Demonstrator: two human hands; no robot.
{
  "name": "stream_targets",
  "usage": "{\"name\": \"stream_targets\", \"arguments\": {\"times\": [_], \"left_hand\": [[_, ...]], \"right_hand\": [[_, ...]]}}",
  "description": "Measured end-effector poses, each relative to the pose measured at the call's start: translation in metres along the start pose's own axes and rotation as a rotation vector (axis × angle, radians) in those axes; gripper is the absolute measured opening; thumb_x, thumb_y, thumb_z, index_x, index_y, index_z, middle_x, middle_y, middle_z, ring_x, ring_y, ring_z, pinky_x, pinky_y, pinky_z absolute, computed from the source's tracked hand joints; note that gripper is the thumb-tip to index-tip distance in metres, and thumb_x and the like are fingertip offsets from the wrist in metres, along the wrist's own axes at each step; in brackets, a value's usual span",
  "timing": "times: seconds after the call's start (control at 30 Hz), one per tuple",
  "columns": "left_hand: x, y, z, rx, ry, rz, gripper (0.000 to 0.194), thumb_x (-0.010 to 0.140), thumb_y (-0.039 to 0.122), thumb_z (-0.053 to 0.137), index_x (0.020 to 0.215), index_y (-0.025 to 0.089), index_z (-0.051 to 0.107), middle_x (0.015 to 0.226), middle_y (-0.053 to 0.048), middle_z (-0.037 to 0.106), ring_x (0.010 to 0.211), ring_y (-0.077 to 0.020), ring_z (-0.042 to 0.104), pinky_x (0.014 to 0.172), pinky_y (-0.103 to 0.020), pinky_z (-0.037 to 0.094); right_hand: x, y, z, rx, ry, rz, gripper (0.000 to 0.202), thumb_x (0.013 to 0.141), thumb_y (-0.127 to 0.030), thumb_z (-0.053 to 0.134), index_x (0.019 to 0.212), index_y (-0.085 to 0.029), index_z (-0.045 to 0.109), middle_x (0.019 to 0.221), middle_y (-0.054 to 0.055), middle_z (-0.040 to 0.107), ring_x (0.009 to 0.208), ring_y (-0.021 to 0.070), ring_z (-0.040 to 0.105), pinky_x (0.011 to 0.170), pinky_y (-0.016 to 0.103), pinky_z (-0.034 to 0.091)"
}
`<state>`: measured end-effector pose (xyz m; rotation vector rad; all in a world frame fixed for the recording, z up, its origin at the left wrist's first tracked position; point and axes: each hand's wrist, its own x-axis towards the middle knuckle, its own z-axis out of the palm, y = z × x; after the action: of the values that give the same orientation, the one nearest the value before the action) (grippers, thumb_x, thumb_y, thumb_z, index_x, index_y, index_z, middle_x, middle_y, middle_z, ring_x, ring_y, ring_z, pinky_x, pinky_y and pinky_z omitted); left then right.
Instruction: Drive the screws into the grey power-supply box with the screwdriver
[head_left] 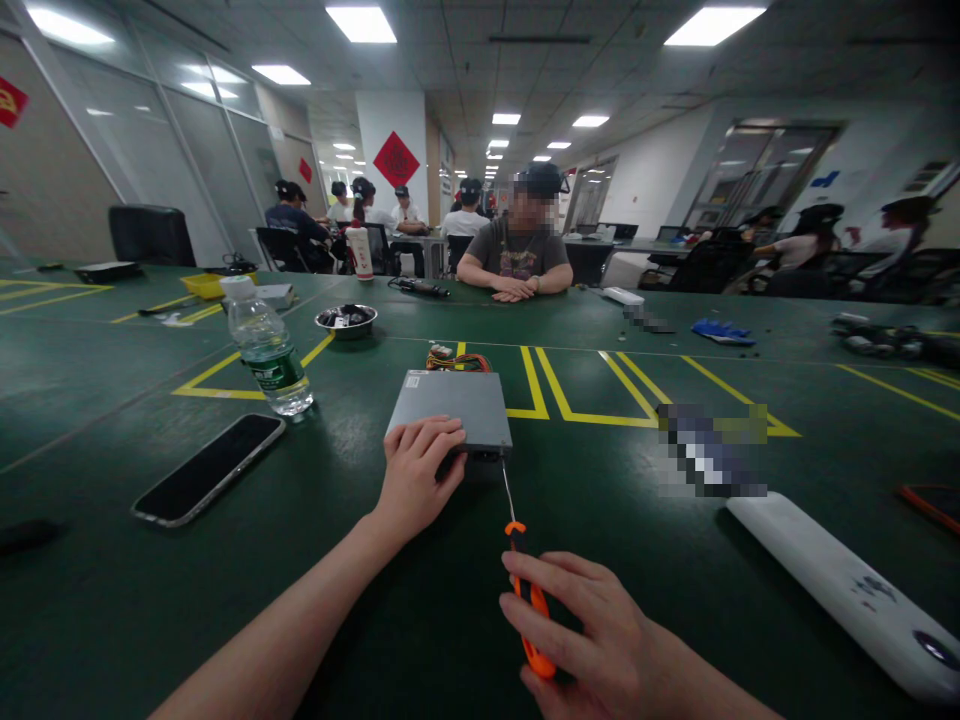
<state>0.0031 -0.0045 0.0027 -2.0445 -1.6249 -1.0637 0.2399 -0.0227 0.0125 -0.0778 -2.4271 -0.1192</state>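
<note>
A grey metal computer power supply lies on the green table, with a bundle of coloured cables coming out of its far side. My left hand grips its near left edge, fingers on the top and thumb at the near side. Between the fingers and thumb of my right hand is an orange and black screwdriver. Its metal shaft points away from me, and the tip meets the near right corner of the power supply. Whatever lies under the tip is too small to make out.
Left of the power supply are a water bottle and a phone. Behind them stand a metal bowl with small dark items and a yellow tray. A long white object lies at right. Across the table sits a person.
</note>
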Motion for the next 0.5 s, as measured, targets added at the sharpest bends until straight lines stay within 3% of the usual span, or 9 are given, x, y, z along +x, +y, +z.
{"name": "stream_targets", "arguments": {"times": [0.27,0.37,0.5], "left_hand": [[0.0015,0.0008,-0.0005,0.005,0.01,0.01,0.018,0.082,0.023,0.052,0.1,0.026,0.055,0.109,-0.001,0.063,0.108,-0.0203,0.052,0.089,-0.04,0.029],[0.0015,0.001,-0.001,0.005,0.014,0.013,0.017,0.082,0.023,0.052,0.099,0.025,0.055,0.109,-0.001,0.063,0.108,-0.0203,0.052,0.089,-0.04,0.03],[0.0005,0.0,-0.0005,0.006,0.015,0.013,0.017,0.082,0.023,0.052,0.099,0.026,0.055,0.109,-0.001,0.063,0.108,-0.02,0.052,0.089,-0.04,0.029]], "right_hand": [[0.0026,-0.0033,-0.0003,-0.007,-0.035,0.02,0.028,0.084,-0.025,0.045,0.106,-0.011,0.055,0.102,0.018,0.063,0.093,0.021,0.061,0.074,0.033,0.052],[0.0042,-0.0045,0.0029,-0.003,-0.023,0.041,0.025,0.09,-0.033,0.043,0.1,-0.012,0.054,0.097,0.018,0.065,0.086,0.0194,0.063,0.07,0.032,0.052],[0.0023,-0.0036,0.0081,0.004,0.04,0.053,0.031,0.088,-0.044,0.047,0.093,-0.014,0.05,0.092,0.014,0.066,0.07,0.0158,0.063,0.065,0.03,0.051]]}}
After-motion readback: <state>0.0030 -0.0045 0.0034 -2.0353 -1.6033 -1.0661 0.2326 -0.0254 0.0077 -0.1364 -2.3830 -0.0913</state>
